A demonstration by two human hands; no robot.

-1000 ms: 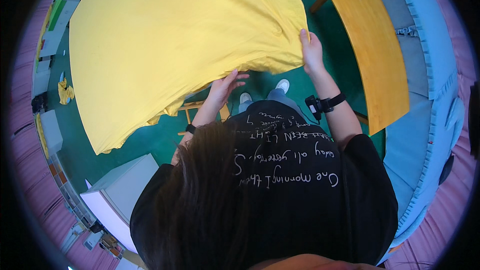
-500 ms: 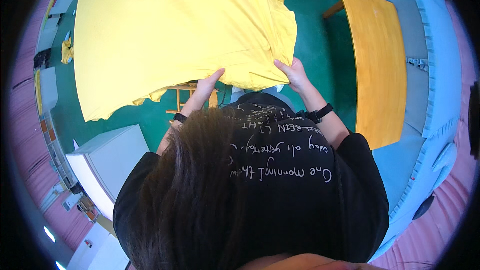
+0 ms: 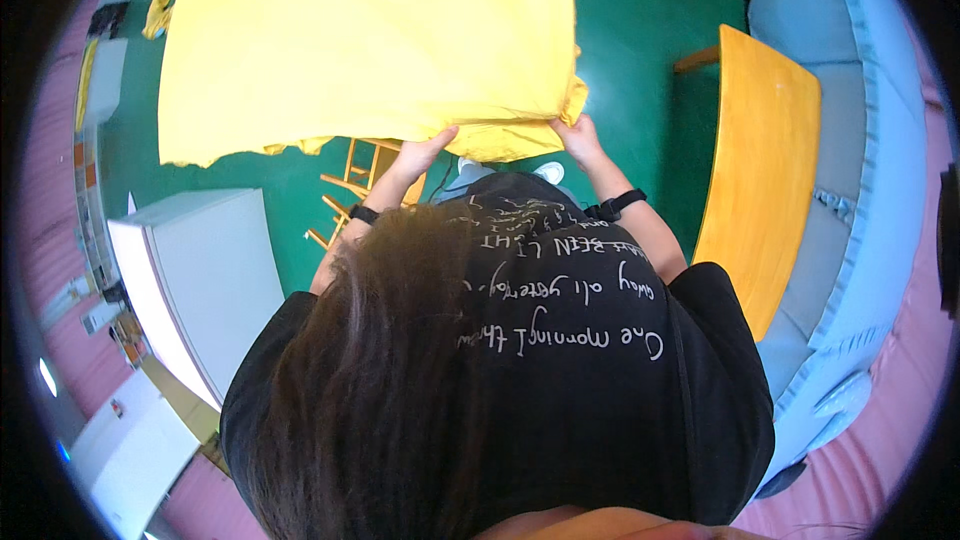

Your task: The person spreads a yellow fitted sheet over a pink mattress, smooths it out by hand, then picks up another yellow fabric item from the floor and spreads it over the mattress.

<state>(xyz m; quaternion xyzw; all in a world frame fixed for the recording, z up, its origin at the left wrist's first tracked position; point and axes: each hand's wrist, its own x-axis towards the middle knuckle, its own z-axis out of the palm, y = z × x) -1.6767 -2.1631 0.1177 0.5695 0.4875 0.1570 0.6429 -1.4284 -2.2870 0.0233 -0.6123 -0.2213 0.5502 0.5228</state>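
Cloth: yellow cloth (image 3: 370, 40) spread above both hands.
Left hand (image 3: 425, 152): pinching its lower edge.
Right hand (image 3: 578, 135): gripping its bunched corner.

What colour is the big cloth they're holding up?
The cloth is plain yellow, seen best in the head view.

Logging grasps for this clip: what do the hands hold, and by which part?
Both hold the yellow cloth by its near edge: left hand toward the middle, right hand at the bunched corner.
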